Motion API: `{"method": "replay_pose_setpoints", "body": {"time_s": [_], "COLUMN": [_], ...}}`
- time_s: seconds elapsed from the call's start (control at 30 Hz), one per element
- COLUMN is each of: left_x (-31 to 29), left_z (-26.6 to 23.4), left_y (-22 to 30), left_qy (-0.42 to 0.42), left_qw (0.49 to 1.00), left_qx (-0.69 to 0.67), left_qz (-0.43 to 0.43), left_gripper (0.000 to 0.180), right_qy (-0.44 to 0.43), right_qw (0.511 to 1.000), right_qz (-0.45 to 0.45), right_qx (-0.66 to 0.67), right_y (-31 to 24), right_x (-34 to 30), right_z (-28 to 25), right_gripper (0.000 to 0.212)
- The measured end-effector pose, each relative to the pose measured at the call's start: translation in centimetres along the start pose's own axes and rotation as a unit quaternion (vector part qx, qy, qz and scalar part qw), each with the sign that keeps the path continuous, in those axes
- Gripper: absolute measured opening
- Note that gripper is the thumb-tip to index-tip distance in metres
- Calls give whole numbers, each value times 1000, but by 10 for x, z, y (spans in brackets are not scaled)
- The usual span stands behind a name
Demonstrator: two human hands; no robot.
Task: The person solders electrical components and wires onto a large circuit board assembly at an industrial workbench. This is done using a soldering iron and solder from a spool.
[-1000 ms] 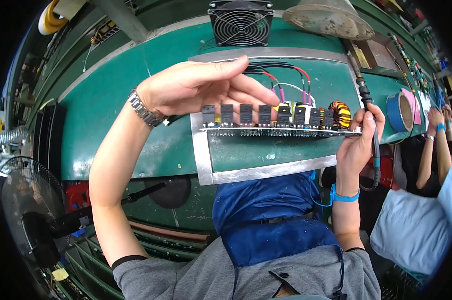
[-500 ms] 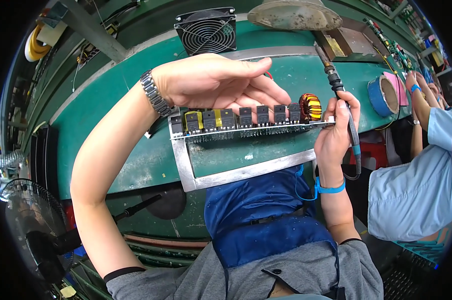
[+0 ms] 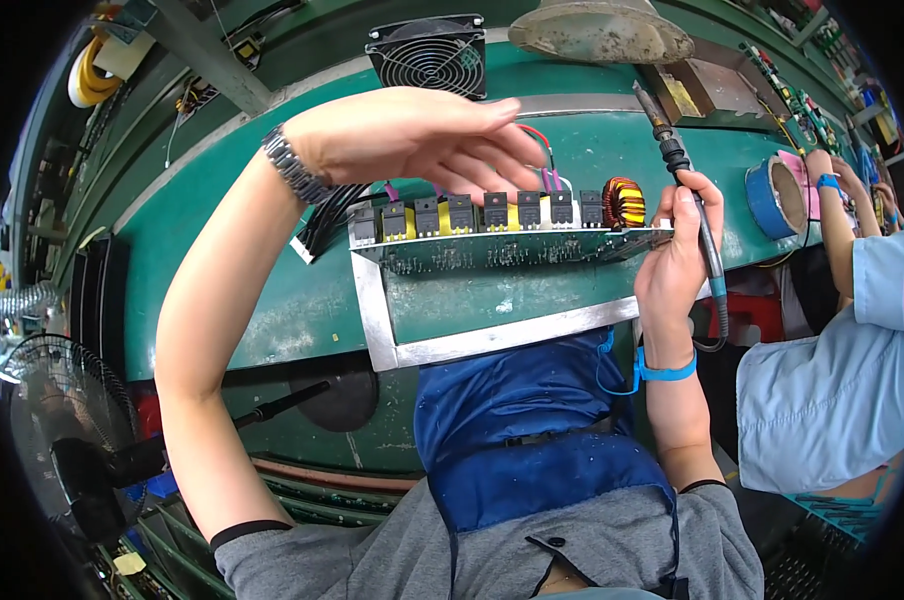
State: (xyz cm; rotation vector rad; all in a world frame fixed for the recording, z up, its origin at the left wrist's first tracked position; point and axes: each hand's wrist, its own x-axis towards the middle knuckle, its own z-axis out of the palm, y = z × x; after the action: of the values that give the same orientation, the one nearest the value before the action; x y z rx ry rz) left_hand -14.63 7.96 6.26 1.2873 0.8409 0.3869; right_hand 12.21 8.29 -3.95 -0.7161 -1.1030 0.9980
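A circuit board [image 3: 432,246] is held tilted above the bench. Along its upper edge stands a row of black transistors [image 3: 495,210], with a copper-wound toroid coil [image 3: 624,203] at the right end. My left hand [image 3: 432,145], a metal watch on its wrist, is over the board's far side, fingers stretched out and holding nothing; some fingertips are hidden behind the transistors. My right hand [image 3: 677,255] grips a soldering iron [image 3: 710,240], tip pointing up and away, and also supports the board's right end. Red and purple wires [image 3: 550,180] show behind the board.
An aluminium frame [image 3: 492,340] lies on the green bench [image 3: 242,310]. Farther back are a black fan [image 3: 430,60], a stained dish-shaped cover [image 3: 602,32] and a metal tray [image 3: 707,95]. A blue tape roll [image 3: 772,198] sits right, near a co-worker's arms [image 3: 840,225].
My left hand has moved back and slightly left, away from the transistors. The board has tipped, showing more of its pin-covered underside, and the wires behind it have come into sight.
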Motion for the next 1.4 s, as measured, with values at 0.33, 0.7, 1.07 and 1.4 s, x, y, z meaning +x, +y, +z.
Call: {"method": "replay_pose_setpoints", "body": {"time_s": [0.33, 0.7, 1.07, 1.4], "left_x": [-14, -51, -60, -80], "left_z": [10, -4, -6, 7], "left_y": [-20, -21, 3, 11], "left_qy": [92, 121, 122, 152], "left_qw": [992, 987, 977, 976], "left_qx": [62, -90, 134, 116], "left_qz": [-67, -46, -114, -107], "left_gripper": [30, 68, 57, 40], "right_qy": [14, 18, 8, -1], "right_qw": [1000, 1000, 999, 1000], "right_qz": [7, 13, 34, 14], "right_qx": [6, -7, 23, -1], "right_y": [2, 1, -4, -5], "right_x": [1, -2, -13, -15], "right_z": [0, -1, -8, -11], "right_gripper": [17, 16, 17, 19]}}
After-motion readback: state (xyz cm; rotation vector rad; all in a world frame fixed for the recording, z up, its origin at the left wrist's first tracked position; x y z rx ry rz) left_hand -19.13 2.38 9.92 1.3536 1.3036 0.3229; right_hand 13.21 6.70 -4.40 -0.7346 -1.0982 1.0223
